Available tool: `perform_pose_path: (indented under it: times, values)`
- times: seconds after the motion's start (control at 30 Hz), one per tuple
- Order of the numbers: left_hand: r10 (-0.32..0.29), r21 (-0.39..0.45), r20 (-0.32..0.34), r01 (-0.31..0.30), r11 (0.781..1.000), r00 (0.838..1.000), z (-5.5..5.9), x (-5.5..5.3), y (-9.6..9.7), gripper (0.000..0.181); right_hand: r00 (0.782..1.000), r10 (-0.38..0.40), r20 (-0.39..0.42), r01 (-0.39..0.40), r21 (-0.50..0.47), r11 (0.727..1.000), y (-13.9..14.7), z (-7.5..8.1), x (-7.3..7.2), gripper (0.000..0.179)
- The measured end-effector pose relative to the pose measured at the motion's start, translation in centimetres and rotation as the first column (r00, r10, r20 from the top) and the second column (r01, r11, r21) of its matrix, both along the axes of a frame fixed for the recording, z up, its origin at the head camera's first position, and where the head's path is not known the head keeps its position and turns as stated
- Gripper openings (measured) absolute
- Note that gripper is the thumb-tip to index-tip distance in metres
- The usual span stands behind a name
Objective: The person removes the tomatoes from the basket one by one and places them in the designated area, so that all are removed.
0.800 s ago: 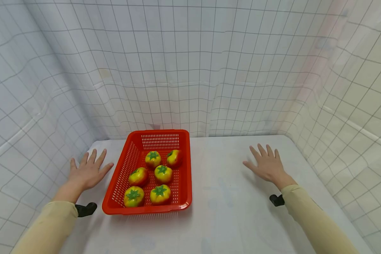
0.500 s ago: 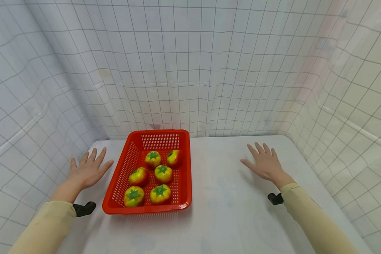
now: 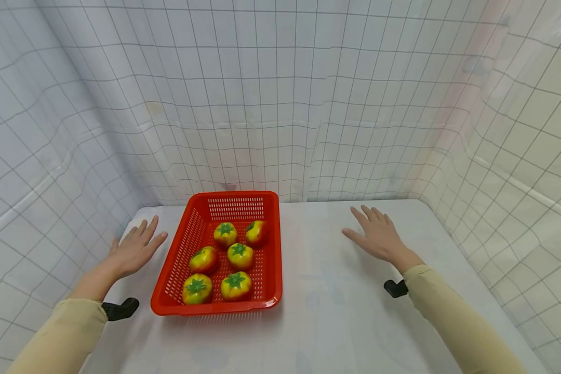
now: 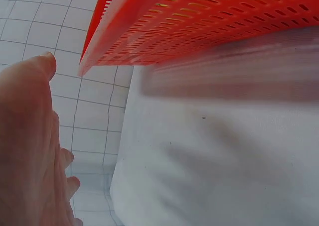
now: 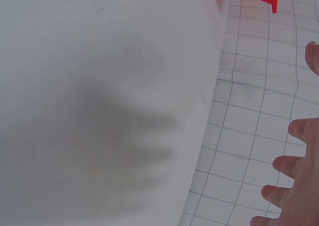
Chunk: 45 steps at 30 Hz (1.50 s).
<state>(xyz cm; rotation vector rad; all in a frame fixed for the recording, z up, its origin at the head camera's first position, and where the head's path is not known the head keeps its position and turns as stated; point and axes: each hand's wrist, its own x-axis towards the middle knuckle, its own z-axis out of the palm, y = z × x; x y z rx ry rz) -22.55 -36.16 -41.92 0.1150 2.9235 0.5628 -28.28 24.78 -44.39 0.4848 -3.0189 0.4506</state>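
Note:
A red plastic basket with slotted walls stands left of centre on the white table. Inside lie several yellow-and-red persimmon-like fruits with green star-shaped tops. My left hand is just beyond the basket's left side, fingers spread and holding nothing. In the left wrist view the same hand appears at the left edge, with the basket wall above. Well to the right of the basket, my right hand is held over the table with straight fingers and nothing in it; its shadow shows in the right wrist view.
The white table extends in front and to the right of the basket. White curtains with a dark grid enclose the back and both sides. Black wrist mounts stick out from both sleeves.
My right hand has moved left, toward the basket, and a little farther back. The left hand has turned slightly, its fingers closer together. The basket and fruits have stayed put.

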Motion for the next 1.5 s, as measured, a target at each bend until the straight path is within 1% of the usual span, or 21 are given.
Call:
perform_pose_path:
  times: [0.07,0.13,0.17,0.27,0.33,0.43,0.53,0.73,0.87,0.97,1.1,1.17,1.3,1.4,1.5]
  values:
    - [-0.015,0.061,0.007,0.014,0.998,1.0,0.0,0.0,0.1,0.084,1.0,0.014,-0.002,-0.014,-0.008,1.0,-0.5,0.0,0.0,0.088]
    - [-0.037,0.152,0.021,0.034,0.988,0.999,0.0,0.0,0.2,0.084,1.0,0.027,-0.004,-0.027,-0.02,0.999,-0.9,0.0,0.0,0.087]
    - [-0.048,0.197,0.032,0.041,0.98,0.998,0.0,0.0,0.3,0.083,0.999,0.034,-0.007,-0.035,-0.028,0.999,-1.1,0.1,0.0,0.086]
    - [-0.077,0.332,0.071,0.049,0.942,0.994,0.1,0.0,0.5,0.084,0.998,0.058,-0.018,-0.059,-0.056,0.997,-1.8,0.2,0.0,0.086]
    - [-0.09,0.375,0.098,0.047,0.926,0.991,0.2,0.1,0.5,0.083,0.997,0.073,-0.03,-0.075,-0.076,0.994,-2.3,0.4,0.1,0.085]
    - [-0.099,0.411,0.136,0.035,0.911,0.986,0.3,0.2,0.6,0.081,0.994,0.098,-0.041,-0.101,-0.091,0.991,-3.0,0.7,0.1,0.084]
    - [-0.101,0.445,0.182,0.01,0.896,0.978,0.3,0.3,0.7,0.08,0.993,0.112,-0.048,-0.116,-0.096,0.989,-3.8,0.9,0.2,0.082]
    - [-0.112,0.529,0.272,-0.051,0.847,0.956,0.4,0.4,0.9,0.081,0.987,0.145,-0.072,-0.153,-0.115,0.981,-5.6,1.4,0.2,0.075]
    - [-0.122,0.578,0.324,-0.094,0.811,0.938,0.4,0.5,1.1,0.083,0.981,0.186,-0.061,-0.194,-0.161,0.968,-7.0,1.9,0.3,0.072]
    - [-0.129,0.61,0.356,-0.126,0.782,0.925,0.4,0.7,1.3,0.084,0.972,0.232,-0.032,-0.234,-0.212,0.949,-8.1,2.5,0.3,0.071]
    - [-0.141,0.646,0.391,-0.162,0.746,0.91,0.3,0.8,1.3,0.086,0.955,0.294,0.038,-0.273,-0.271,0.923,-9.5,3.1,0.4,0.071]
    - [-0.147,0.661,0.402,-0.176,0.729,0.904,0.3,0.7,1.3,0.086,0.946,0.314,0.079,-0.278,-0.302,0.912,-10.1,3.5,0.5,0.071]
    - [-0.164,0.697,0.421,-0.202,0.688,0.892,0.1,0.4,0.9,0.085,0.927,0.344,0.149,-0.276,-0.35,0.895,-11.4,4.0,0.7,0.07]
    - [-0.188,0.722,0.424,-0.206,0.66,0.886,0.0,0.3,0.6,0.082,0.912,0.371,0.177,-0.289,-0.365,0.885,-12.3,4.4,0.9,0.07]
    - [-0.215,0.74,0.419,-0.194,0.644,0.882,0.1,0.4,0.4,0.081,0.895,0.407,0.181,-0.321,-0.371,0.871,-13.3,4.8,0.9,0.067]
